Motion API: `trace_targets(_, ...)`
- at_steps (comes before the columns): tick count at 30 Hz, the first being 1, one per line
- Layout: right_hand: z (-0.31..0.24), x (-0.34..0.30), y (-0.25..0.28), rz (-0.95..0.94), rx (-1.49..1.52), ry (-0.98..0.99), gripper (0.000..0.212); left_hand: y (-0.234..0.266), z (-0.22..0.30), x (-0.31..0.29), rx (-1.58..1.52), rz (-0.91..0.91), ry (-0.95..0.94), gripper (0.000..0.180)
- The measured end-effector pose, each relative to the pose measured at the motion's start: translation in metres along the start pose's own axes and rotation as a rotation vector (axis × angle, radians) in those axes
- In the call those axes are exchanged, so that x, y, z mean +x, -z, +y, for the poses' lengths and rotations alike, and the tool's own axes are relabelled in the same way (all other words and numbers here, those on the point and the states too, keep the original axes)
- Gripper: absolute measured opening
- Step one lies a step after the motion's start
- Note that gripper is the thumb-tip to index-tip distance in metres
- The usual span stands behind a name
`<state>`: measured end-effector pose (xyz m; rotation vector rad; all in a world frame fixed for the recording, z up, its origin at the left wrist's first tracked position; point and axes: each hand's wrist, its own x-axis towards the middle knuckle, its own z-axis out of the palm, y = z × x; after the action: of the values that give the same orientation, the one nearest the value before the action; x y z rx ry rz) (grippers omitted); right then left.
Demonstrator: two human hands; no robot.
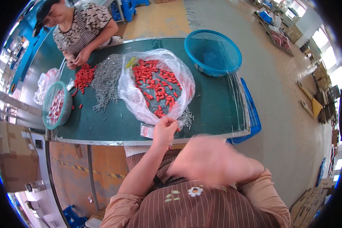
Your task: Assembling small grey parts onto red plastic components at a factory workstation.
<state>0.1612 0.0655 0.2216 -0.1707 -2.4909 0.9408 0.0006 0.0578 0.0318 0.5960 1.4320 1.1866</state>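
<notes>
My left hand [165, 132] is at the near edge of the table, just below an open clear plastic bag [126, 81] of small red cylindrical pieces [144, 72]. Its thumb and fingers are pinched together, and a bit of a red piece shows at the fingertips. Motion smears my right hand [207, 159], raised in front of my apron off the table, so its fingers cannot be made out. Beside my left hand lie a small clear packet [146, 130] with red on it and a little heap of grey screws or pins [186, 118].
Left of the bag spreads a pile of grey screw-like parts [109, 78], with loose red pieces [83, 77] beside it. A green basket [69, 104] stands at the left, a blue basket [238, 62] at the far right. Across the green table [216, 110], another person [83, 28] handles small parts.
</notes>
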Motion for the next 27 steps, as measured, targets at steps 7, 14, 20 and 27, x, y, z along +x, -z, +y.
trace_targets(7, -0.055, 0.029, -0.011, -0.068, 0.706, 0.507, 0.035, 0.006, 0.023, -0.008, 0.023, 0.077, -0.018, 0.009)
trace_targets(14, -0.055, 0.002, -0.001, 0.065, 0.421, 0.51, 0.044, 0.016, 0.048, -0.01, -0.134, 0.07, 0.068, 0.008)
trace_targets(20, 0.08, 0.002, -0.01, 0.484, 0.019, -0.252, 0.038, 0.036, 0.067, -0.022, -0.376, -0.053, 0.127, 0.007)
trace_targets(27, 0.138, -0.017, -0.08, 0.388, 0.752, -0.589, 0.02, 0.035, 0.063, -0.02, -0.385, -0.093, 0.155, 0.006)
